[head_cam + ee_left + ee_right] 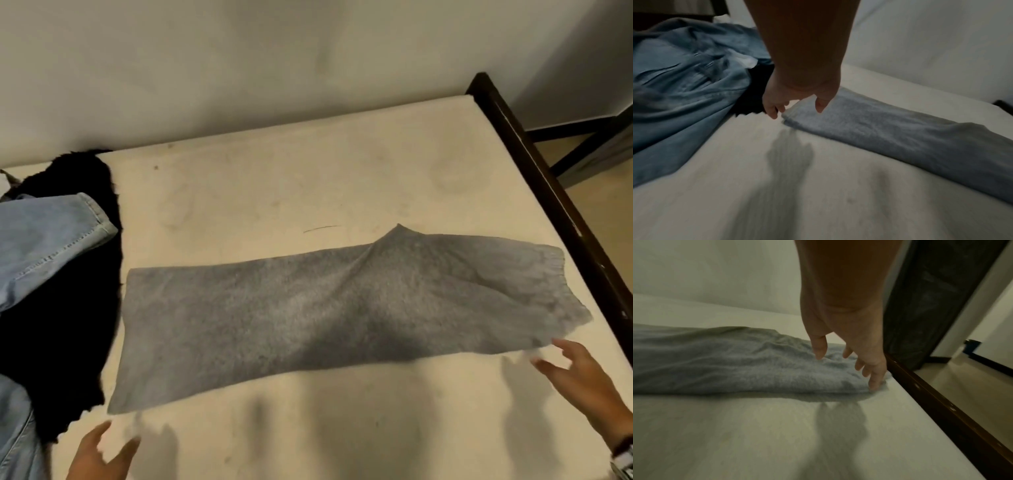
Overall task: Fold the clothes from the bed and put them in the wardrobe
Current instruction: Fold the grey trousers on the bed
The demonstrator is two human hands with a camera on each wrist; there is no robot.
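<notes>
Both my hands hang low over the near half of the bed point(342, 164). My left hand point(99, 455), down at seven o'clock, has its grip spread and loose, fingers point(774, 112) just off the near left corner of the grey garment point(308, 308), holding nothing. My right hand point(582, 380), at four o'clock, is spread too, fingertips point(874, 384) right at the garment's near right corner; whether they touch it I can't tell. That grey garment lies flat across the middle of the mattress, a small peak on its far edge. Over at nine o'clock, blue jeans point(44, 240) sprawl over a black garment point(68, 325). Dark bed frame point(548, 192) runs along three o'clock.
</notes>
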